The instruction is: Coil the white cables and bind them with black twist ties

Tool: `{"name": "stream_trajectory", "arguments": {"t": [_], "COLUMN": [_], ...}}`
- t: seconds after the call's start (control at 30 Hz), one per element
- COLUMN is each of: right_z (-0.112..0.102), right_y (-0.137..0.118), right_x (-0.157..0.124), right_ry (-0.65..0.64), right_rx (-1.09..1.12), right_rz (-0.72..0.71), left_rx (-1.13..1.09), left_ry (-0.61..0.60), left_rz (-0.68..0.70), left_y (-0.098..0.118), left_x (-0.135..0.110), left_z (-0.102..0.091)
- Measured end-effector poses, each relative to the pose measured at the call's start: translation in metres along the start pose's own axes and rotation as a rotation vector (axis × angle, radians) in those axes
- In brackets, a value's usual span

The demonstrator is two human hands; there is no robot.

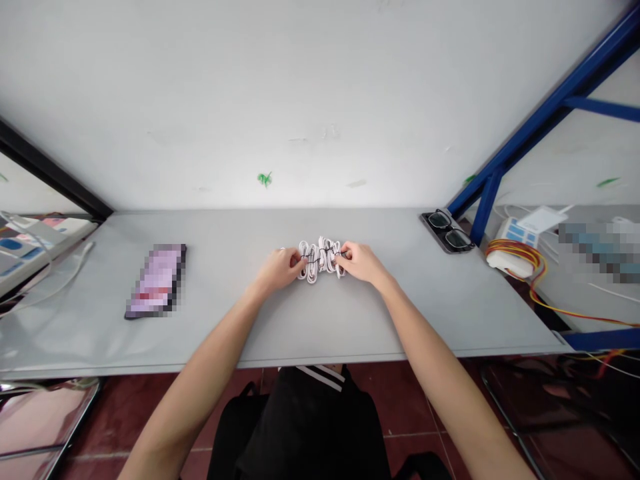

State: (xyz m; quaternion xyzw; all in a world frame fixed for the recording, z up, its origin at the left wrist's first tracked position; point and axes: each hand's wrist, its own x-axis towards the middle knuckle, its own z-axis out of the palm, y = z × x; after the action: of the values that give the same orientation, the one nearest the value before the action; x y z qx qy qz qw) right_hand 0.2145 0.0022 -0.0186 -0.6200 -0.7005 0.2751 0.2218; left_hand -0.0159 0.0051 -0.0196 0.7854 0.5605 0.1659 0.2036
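Left hand (281, 268) pinches the left end of the cables (326, 255), thumb and fingers closed at the leftmost coil; exact contact partly hidden by the fingers. Right hand (364, 262) pinches the right end the same way, thumb and forefinger pressed in at the black tie (343, 254) there. Cables: white, several coils side by side in a row, tied with black, lying mid-table between the hands. Whether they rest fully on the table (325, 327) or are slightly raised, can't tell. Table grey, flat. Left on it, well apart from the left hand: phone (156, 279), pixelated, purple screen, dark edge. Far right: glasses (450, 230) on a dark flat case (437, 233), near the blue frame (525, 133). Right past the table edge: white power strip (510, 259) with red and yellow wires (537, 257) looped over it, plus a pixelated patch. Far left: white cable (70, 277) near some boxes (45, 233), black bar (50, 167) above. Far side: pale wall (320, 100) with a green mark (265, 179). Near side, below the table: black clothing (305, 427), red-brown tiled floor (407, 400).
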Motion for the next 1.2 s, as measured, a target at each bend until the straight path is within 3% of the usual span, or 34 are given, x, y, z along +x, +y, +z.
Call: {"name": "stream_trajectory", "arguments": {"t": [0.37,0.83,1.03,1.2], "right_z": [-0.003,-0.002,-0.006,-0.010], "right_y": [0.003,0.003,0.002,0.000], "right_x": [0.004,0.004,0.003,0.003], "right_ry": [-0.007,-0.034,0.058,0.166], "right_rx": [0.081,0.106,0.090,0.294], "right_rz": [0.088,0.079,0.087,0.097], "left_rx": [0.064,0.168,0.172,0.027], "left_ry": [-0.011,0.049,0.081,0.235], "left_rz": [-0.099,-0.234,-0.243,-0.184], "left_y": [0.008,0.018,0.016,0.015], "left_x": [-0.006,-0.006,-0.005,-0.004], "left_z": [-0.005,0.002,0.003,-0.002]}}
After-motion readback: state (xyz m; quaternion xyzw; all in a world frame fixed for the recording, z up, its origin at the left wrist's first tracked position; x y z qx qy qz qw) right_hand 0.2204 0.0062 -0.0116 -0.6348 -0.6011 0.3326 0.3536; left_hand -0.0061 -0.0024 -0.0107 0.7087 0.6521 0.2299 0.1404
